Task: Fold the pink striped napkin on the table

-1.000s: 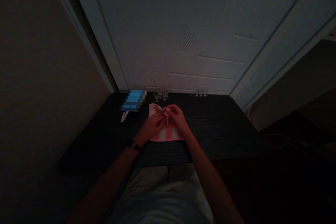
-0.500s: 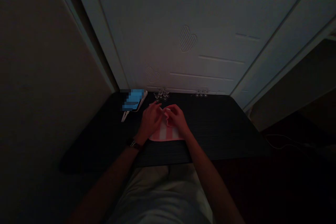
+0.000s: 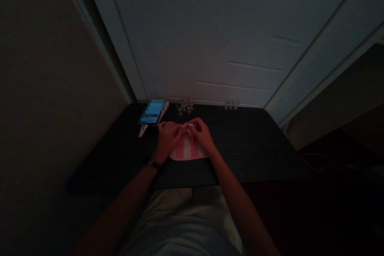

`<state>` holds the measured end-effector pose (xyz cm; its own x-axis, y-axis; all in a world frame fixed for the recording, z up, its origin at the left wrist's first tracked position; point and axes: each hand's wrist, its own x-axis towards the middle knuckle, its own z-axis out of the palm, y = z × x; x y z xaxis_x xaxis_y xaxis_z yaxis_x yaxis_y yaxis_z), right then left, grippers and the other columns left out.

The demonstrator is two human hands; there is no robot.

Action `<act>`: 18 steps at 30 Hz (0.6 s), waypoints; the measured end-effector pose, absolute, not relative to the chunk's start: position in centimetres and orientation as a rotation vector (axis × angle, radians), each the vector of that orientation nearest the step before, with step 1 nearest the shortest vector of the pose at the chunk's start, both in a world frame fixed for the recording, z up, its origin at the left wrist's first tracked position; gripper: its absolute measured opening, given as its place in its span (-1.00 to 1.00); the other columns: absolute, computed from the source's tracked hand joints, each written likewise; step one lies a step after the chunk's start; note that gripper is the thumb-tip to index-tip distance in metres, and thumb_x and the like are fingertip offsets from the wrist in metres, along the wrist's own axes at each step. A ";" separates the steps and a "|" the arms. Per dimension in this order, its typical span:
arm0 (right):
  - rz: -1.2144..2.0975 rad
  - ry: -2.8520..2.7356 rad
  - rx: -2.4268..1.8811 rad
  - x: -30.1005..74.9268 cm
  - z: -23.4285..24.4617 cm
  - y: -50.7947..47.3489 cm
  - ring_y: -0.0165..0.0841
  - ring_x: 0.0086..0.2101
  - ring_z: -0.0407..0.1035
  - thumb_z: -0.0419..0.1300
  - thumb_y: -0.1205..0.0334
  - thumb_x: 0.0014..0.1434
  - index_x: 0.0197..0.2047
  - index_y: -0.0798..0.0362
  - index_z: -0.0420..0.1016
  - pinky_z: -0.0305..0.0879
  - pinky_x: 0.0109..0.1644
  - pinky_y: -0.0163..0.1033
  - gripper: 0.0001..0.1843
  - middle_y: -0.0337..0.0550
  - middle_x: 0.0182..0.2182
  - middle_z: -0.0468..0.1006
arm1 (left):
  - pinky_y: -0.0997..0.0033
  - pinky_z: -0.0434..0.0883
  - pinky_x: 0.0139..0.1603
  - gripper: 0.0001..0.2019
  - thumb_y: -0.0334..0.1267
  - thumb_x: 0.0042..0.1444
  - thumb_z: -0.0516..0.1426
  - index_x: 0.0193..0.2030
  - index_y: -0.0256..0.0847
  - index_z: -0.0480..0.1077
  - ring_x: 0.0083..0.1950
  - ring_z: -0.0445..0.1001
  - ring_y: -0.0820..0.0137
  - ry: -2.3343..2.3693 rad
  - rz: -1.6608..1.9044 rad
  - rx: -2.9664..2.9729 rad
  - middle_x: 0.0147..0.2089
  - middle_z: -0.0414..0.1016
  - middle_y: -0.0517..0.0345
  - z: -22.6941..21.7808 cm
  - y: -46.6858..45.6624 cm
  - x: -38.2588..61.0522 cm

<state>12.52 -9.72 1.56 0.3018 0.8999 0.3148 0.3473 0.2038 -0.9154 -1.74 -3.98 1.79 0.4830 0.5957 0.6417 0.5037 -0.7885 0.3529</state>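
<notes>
A pink and white striped cloth (image 3: 187,152) is spread on the dark table, its far part bunched up between my hands. My left hand (image 3: 170,135) is closed, with thumb and fingers pinching the bunched cloth from the left. From the right, my right hand (image 3: 203,133) grips a raised fold of the same cloth, fingers curled. The fingertips of both hands nearly meet over the fold. Whether anything small is wrapped inside the cloth cannot be made out in the dim light.
Small clear stemmed glasses (image 3: 185,106) stand in a cluster at the table's back, with more glasses (image 3: 231,105) to their right. A phone (image 3: 153,113) leans on a white stand at the back left. Behind the black table (image 3: 249,148) rises a white panel (image 3: 180,28) with heart patterns.
My left hand has drawn its fingers in; they were stretched further forward before. The fold of cloth between my hands has shifted slightly. My right hand stays nearly in place.
</notes>
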 end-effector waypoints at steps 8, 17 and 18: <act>0.532 -1.251 -1.448 12.5 1.6 -9.7 -0.50 -0.53 0.16 0.06 0.14 0.07 -0.30 0.03 0.34 0.09 -0.46 -0.42 -0.83 -0.36 -0.53 0.32 | 0.43 0.29 -0.28 -0.80 -0.19 0.13 0.00 -0.21 -0.21 0.38 -0.34 0.42 0.40 0.817 1.050 2.452 -0.37 0.47 0.16 1.3 -3.8 -2.0; 0.485 -1.377 -1.508 12.6 1.4 -9.7 -0.50 -0.52 0.20 0.02 0.16 0.11 -0.23 0.05 0.41 0.09 -0.45 -0.42 -0.77 -0.33 -0.52 0.37 | 0.50 0.32 -0.38 -0.74 -0.20 0.17 -0.06 -0.08 -0.18 0.31 -0.38 0.46 0.42 0.792 0.912 2.284 -0.34 0.49 0.18 1.3 -3.8 -2.0; 0.481 -1.414 -1.512 12.6 1.4 -9.6 -0.50 -0.51 0.21 0.02 0.16 0.12 -0.26 0.06 0.43 0.09 -0.44 -0.42 -0.77 -0.32 -0.51 0.40 | 0.50 0.33 -0.37 -0.73 -0.18 0.16 -0.05 -0.06 -0.18 0.30 -0.36 0.47 0.41 0.783 0.904 2.265 -0.33 0.50 0.17 1.2 -3.8 -2.0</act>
<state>12.58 -9.63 1.40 0.2459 0.9149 0.3200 0.5298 0.1495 -0.8348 -1.99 -3.77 1.19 0.5997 0.6899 0.4055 0.3027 -0.6646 0.6832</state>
